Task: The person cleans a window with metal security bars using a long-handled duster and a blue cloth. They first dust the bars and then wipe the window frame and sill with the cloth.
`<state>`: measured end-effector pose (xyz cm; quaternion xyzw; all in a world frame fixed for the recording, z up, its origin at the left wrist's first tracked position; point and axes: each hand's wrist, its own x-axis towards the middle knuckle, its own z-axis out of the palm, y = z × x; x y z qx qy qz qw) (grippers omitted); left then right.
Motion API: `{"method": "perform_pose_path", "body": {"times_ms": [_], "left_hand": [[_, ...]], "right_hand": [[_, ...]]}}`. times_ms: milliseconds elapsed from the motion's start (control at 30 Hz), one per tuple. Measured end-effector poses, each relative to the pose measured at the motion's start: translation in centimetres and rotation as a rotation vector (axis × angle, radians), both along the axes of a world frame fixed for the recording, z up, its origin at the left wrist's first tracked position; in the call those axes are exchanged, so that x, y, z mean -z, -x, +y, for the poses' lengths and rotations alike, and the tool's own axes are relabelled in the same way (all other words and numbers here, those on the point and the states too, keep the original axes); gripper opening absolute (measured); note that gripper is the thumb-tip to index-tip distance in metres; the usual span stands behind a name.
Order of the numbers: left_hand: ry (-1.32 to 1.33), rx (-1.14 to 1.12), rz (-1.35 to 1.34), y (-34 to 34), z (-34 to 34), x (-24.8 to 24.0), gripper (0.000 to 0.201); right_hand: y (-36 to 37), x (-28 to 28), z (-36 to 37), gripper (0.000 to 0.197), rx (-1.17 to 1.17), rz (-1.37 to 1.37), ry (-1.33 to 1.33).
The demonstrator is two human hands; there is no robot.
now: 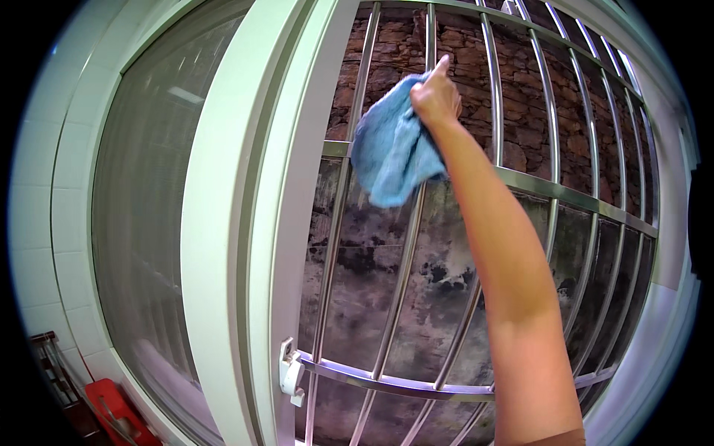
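My right arm reaches up and forward from the lower edge. At its end my right hand (436, 98) is closed on a light blue cloth (398, 145), with one finger pointing upward. The cloth hangs down to the left of the hand, its lower end loose. Hand and cloth are at a vertical metal bar (401, 290) of a window grille, near the grille's flat crossbar (587, 201). The cloth covers part of that bar and of the crossbar; whether it is wrapped around the bar I cannot tell. My left hand is out of view.
A white sliding window frame (223, 223) with a white latch (291, 372) stands to the left, beside a screened pane (149, 223). Behind the grille is a rough stone wall (394, 59) above stained concrete (364, 297). A red object (115, 409) sits at the lower left by white tiles (33, 245).
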<state>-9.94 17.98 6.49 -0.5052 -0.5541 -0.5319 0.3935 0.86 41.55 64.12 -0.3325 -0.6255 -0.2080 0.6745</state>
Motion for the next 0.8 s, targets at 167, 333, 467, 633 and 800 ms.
{"method": "perform_pose_path", "body": {"times_ms": [167, 333, 467, 633, 800], "left_hand": [[0.0, 0.015, 0.003, -0.1, -0.2, 0.7, 0.052], [-0.007, 0.044, 0.011, -0.3, -0.1, 0.1, 0.052], [-0.008, -0.012, 0.003, -0.4, -0.1, -0.1, 0.051], [-0.028, 0.005, 0.015, -0.2, 0.1, -0.6, 0.049], [-0.033, 0.012, 0.028, 0.2, 0.0, -0.5, 0.049]], "right_hand": [[1.0, -3.9, -0.8, 0.06, 0.125, 0.171, -0.043], [1.1, -1.5, 0.6, 0.046, 0.374, 0.091, -0.156], [1.6, 5.9, 0.6, 0.042, 0.408, -0.035, -0.23], [-0.9, 9.5, 0.0, 0.03, 0.263, -0.144, -0.432], [0.2, 2.0, -2.2, 0.036, -0.305, 0.269, -0.68]]}}
